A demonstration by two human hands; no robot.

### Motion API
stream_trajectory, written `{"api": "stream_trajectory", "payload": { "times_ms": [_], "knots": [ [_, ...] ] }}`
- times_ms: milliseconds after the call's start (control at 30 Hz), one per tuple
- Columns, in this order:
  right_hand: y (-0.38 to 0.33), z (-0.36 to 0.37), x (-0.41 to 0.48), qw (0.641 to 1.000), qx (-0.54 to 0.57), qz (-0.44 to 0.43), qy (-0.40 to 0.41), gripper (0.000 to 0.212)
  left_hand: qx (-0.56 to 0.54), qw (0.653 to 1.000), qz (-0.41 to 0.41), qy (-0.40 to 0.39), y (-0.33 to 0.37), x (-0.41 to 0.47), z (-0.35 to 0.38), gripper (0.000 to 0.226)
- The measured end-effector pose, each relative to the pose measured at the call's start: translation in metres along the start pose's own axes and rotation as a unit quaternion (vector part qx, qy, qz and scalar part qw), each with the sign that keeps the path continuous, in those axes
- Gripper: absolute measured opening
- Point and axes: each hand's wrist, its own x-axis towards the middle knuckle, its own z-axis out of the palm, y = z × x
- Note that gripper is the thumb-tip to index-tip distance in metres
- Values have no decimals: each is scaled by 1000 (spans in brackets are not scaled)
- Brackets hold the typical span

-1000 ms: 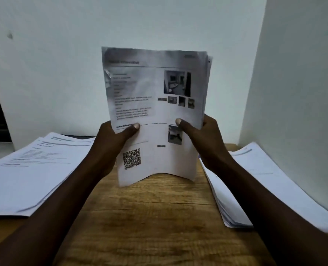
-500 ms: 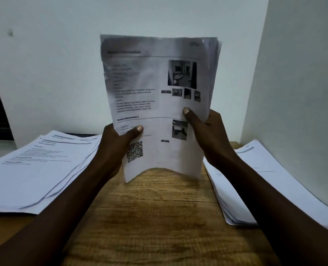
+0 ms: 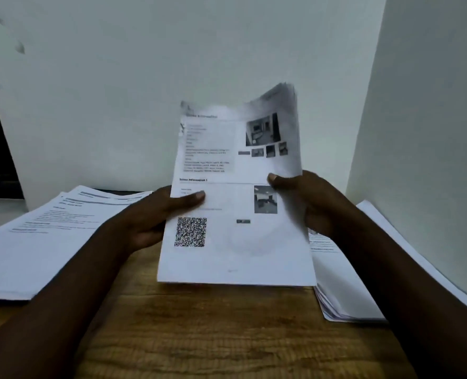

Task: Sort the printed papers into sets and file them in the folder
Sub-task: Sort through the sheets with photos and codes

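Note:
I hold a sheaf of printed papers (image 3: 235, 242) over the middle of the wooden table (image 3: 213, 329). Its top sheet shows text, small photos and a QR code. My left hand (image 3: 150, 217) grips the sheaf's left edge, thumb on the front. My right hand (image 3: 311, 201) grips its right edge, thumb near a photo. The sheaf leans back, its lower edge close to the table and its top corner curling. No folder is in sight.
A spread stack of printed papers (image 3: 43, 236) lies on the table's left side. Another stack (image 3: 341, 283) lies on the right, against a white wall panel (image 3: 423, 132). A white wall (image 3: 172, 64) stands behind the table.
The sheaf has come down and tilted back from upright, its lower edge now near the table. Both hands have kept their grip and dropped with it.

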Motion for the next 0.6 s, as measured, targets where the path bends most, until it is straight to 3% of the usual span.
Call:
{"api": "stream_trajectory", "payload": {
  "times_ms": [33,67,167,267,400,500,600],
  "knots": [
    [5,-1,1,998,16,54,-11,74,-11,1000,-5,7,2,0,-6,42],
    [9,-1,2,994,27,97,-29,77,-32,999,-10,7,4,-1,-12,46],
    [19,10,-2,978,10,192,-86,43,-90,994,-27,54,6,-2,-29,64],
    [32,21,-3,967,-2,214,-136,39,-101,986,-31,128,2,-2,-35,48],
    [36,24,-2,972,14,185,-146,35,-93,985,-41,141,-7,-3,-30,49],
    [39,19,8,992,-13,109,-65,33,-76,990,-37,117,-14,-1,-21,52],
    [44,6,20,997,-63,33,24,46,-69,994,-47,75,-16,0,-10,31]
  ]
}}
